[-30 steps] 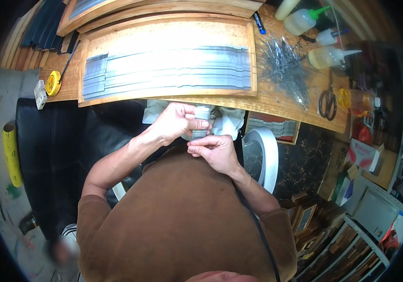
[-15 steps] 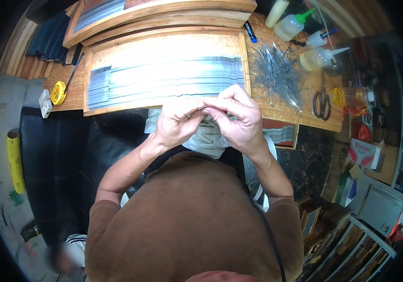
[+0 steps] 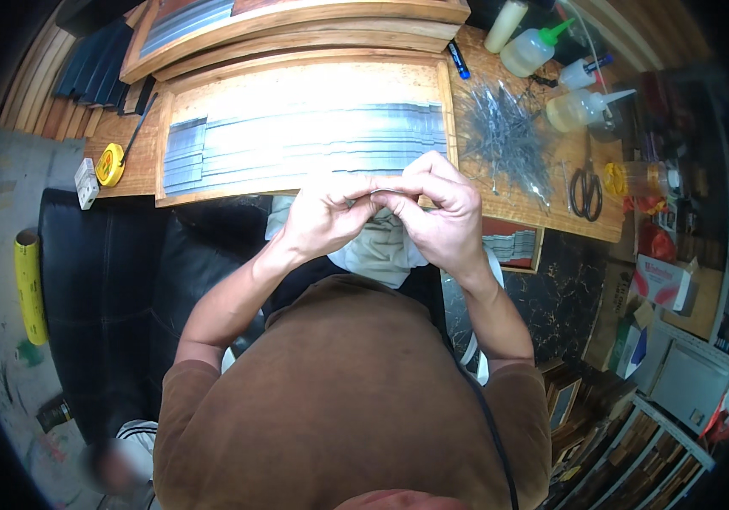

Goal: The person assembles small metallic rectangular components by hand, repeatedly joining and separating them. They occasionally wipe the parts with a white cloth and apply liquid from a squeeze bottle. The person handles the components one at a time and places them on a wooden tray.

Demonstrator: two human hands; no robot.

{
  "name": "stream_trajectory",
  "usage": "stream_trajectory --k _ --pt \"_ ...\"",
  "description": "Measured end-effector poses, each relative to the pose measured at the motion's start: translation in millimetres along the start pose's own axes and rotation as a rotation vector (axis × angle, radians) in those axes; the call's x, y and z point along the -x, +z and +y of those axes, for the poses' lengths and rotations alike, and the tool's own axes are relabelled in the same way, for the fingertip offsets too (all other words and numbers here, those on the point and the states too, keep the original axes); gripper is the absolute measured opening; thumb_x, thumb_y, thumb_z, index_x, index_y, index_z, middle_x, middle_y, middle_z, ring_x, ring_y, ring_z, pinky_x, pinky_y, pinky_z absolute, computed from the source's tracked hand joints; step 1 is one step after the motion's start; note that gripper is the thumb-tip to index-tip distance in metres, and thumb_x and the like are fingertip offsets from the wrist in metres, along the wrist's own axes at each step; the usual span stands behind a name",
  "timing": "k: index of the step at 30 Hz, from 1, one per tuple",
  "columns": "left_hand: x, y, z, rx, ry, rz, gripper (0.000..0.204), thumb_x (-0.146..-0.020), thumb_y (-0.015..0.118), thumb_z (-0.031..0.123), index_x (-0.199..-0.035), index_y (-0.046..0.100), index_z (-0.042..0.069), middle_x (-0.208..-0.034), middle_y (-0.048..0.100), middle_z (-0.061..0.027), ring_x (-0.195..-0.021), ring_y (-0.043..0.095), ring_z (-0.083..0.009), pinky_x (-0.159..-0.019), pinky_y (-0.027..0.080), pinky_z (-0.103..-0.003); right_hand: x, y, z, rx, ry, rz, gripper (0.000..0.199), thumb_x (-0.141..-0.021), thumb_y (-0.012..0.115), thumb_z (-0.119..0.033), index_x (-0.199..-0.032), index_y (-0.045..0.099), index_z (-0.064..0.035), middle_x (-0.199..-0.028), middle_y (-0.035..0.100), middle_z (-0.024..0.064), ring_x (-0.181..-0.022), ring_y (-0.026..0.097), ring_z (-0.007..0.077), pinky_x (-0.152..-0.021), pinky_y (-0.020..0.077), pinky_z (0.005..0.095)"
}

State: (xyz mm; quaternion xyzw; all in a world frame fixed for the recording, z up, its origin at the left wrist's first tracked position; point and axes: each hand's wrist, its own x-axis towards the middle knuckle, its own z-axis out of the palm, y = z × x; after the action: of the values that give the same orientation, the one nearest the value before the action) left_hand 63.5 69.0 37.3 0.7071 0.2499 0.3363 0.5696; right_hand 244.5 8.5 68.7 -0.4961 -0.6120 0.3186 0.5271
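Observation:
Above my lap, at the near edge of the bench, my left hand (image 3: 326,217) and my right hand (image 3: 441,208) meet fingertip to fingertip. Both are closed in a pinch on a thin strip (image 3: 384,190); most of it is covered by the fingers, so its exact kind does not show. Just beyond the hands lies a shallow wooden tray (image 3: 160,166), its base bright with glare. Rows of thin grey strips (image 3: 296,161) lie across its nearer part. To the right of the tray is a tangled heap of thin, dark, wire-like pieces (image 3: 509,136).
Black-handled scissors (image 3: 586,195), squeeze bottles (image 3: 527,53) and a blue marker (image 3: 459,61) lie or stand at the right. A yellow tape measure (image 3: 110,164) and a small white box (image 3: 85,184) are at the left. A black couch (image 3: 101,297) stands beside me; another person (image 3: 118,466) is at lower left.
The whole view has shifted slightly. My right hand's fingers have turned a little around the thin strip, and both hands still pinch it.

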Motion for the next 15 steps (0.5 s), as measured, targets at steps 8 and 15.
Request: stream_trajectory --k 8,15 --pt "26.5 -1.9 15.2 0.544 -0.51 -0.244 0.014 -0.096 0.078 0.01 -0.102 0.08 -0.002 -0.09 0.078 -0.0073 -0.08 0.069 -0.0083 -0.071 0.056 -0.025 41.7 12.5 1.3 -0.367 0.549 -0.053 0.011 -0.096 0.079 -0.004 -0.09 0.073 0.0034 -0.081 0.066 0.003 -0.065 0.063 0.009 -0.059 0.0511 0.022" --pt "38.0 1.0 -45.1 0.659 -0.793 -0.129 0.012 -0.097 0.078 0.016 -0.1 0.081 0.005 -0.091 0.081 -0.0044 -0.08 0.073 -0.009 -0.061 0.051 -0.022 67.7 40.1 69.8 -0.807 0.881 0.061 0.017 -0.102 0.073 -0.017 -0.096 0.075 -0.001 -0.075 0.07 0.0004 -0.057 0.059 0.0025 -0.051 0.0446 0.0161"
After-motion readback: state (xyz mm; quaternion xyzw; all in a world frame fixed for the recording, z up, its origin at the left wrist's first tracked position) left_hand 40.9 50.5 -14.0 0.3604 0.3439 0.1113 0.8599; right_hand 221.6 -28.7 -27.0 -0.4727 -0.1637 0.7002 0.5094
